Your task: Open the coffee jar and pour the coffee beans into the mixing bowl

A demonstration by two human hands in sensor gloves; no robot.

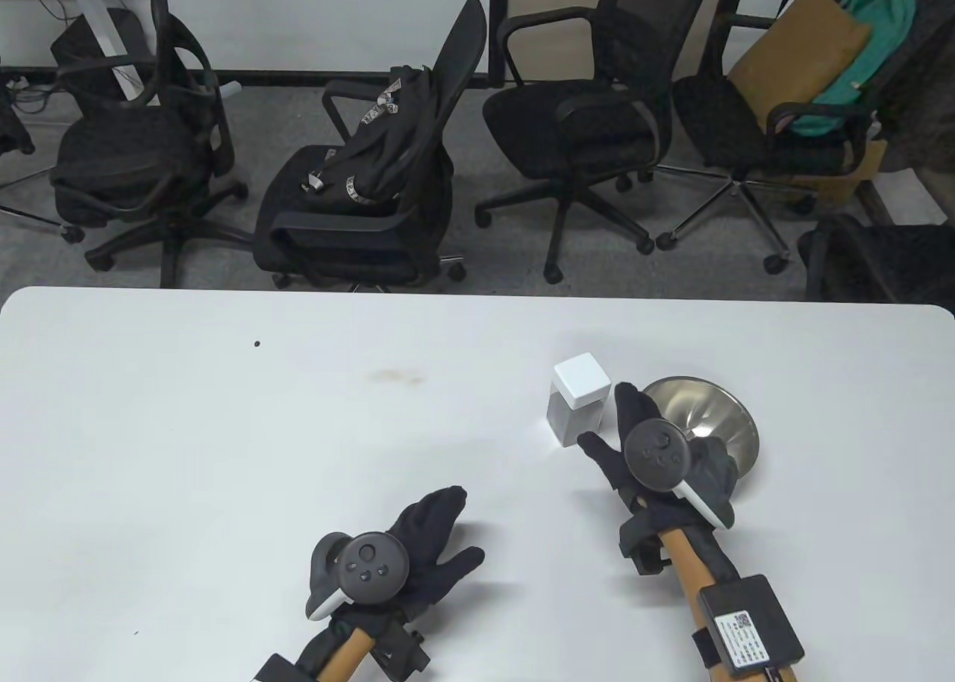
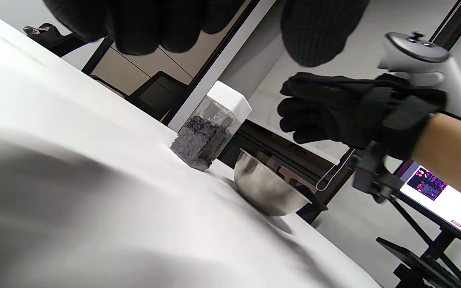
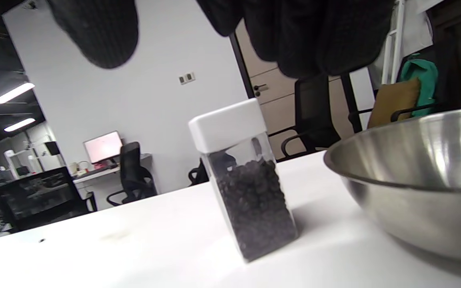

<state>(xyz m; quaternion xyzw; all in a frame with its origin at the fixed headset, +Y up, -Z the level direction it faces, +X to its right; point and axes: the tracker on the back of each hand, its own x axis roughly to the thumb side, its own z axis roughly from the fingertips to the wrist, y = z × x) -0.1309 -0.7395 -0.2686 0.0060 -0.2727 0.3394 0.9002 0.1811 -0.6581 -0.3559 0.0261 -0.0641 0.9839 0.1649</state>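
Note:
A clear square coffee jar (image 1: 578, 406) with a white lid stands upright on the white table (image 1: 224, 428), full of dark beans; it also shows in the left wrist view (image 2: 208, 130) and the right wrist view (image 3: 244, 188). A steel mixing bowl (image 1: 709, 417) sits just right of it, seen too in the left wrist view (image 2: 266, 190) and the right wrist view (image 3: 414, 192). My right hand (image 1: 623, 443) hovers open just right of the jar, above the table, touching nothing. My left hand (image 1: 429, 536) lies open and empty on the table, nearer me and to the left.
Several black office chairs (image 1: 358, 182) stand beyond the table's far edge. A small dark speck (image 1: 257, 344) and a faint stain (image 1: 392, 374) mark the tabletop.

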